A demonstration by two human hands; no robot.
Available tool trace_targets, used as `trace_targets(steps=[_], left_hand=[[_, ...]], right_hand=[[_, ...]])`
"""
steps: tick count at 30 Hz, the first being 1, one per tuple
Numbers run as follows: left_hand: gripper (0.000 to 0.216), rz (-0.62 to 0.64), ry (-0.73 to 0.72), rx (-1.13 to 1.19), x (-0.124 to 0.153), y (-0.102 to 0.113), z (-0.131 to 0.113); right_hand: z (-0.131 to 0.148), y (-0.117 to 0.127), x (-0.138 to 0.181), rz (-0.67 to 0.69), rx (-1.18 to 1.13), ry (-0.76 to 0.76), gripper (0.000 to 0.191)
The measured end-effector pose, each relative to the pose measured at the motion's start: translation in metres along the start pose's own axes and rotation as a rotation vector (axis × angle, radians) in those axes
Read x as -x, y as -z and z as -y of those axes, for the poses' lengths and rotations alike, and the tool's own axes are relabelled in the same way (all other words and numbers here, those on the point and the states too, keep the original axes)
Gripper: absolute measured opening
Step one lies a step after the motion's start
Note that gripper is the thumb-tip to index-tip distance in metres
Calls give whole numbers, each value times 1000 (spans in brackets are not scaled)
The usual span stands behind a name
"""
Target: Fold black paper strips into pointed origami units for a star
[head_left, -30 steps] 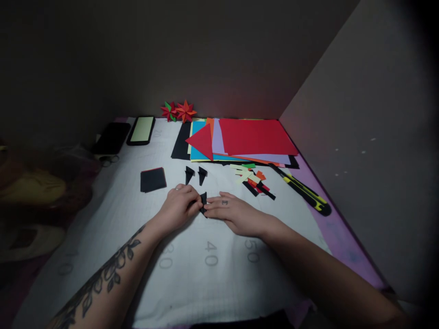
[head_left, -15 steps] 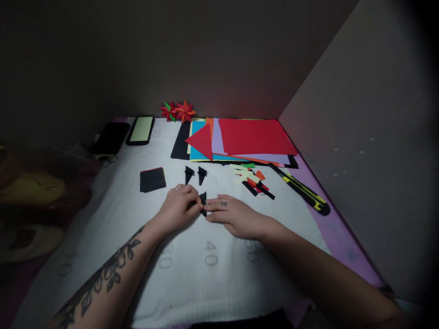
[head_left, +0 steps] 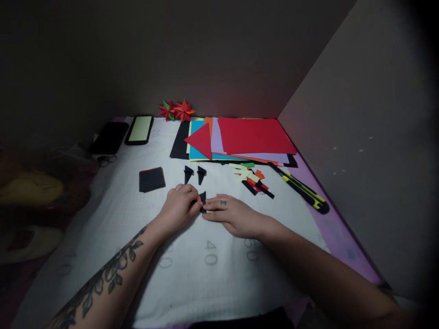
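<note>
My left hand [head_left: 179, 208] and my right hand [head_left: 230, 214] meet over a small black folded paper piece [head_left: 203, 198] on the white cutting mat [head_left: 192, 269]. The left fingers pinch the piece's left side. The right fingers lie pressed on its right edge. Two finished black folded pieces [head_left: 194, 174] lie just beyond the hands. A small stack of black paper squares [head_left: 151, 179] rests to the left of them.
A pile of coloured paper sheets [head_left: 240, 139] lies at the back, a red sheet on top. Loose paper scraps [head_left: 252, 177] and a yellow-black utility knife [head_left: 302, 188] lie at the right. Two phones [head_left: 125, 133] and two red paper stars [head_left: 176, 111] sit at the back left.
Hardly anything has moved. Both hands stay on the black piece, with only small finger shifts along its fold.
</note>
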State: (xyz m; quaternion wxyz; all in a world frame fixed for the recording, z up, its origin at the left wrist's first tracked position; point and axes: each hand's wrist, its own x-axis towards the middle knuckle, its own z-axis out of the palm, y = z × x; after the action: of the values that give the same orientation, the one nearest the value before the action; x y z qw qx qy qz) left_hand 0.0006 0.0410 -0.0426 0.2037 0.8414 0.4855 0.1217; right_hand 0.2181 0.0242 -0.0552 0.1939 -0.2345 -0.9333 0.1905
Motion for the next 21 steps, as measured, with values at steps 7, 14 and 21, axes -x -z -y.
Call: trace_targets(steps=[7, 14, 21], left_hand=[[17, 4, 11, -24, -1, 2, -5], [16, -10, 32, -58, -1, -1, -7], [13, -27, 46, -71, -1, -3, -7]], right_hand=[[-1, -1, 2, -44, -22, 1, 34], [-2, -1, 2, -29, -33, -4, 34], [-2, -1, 4, -5, -27, -27, 32]])
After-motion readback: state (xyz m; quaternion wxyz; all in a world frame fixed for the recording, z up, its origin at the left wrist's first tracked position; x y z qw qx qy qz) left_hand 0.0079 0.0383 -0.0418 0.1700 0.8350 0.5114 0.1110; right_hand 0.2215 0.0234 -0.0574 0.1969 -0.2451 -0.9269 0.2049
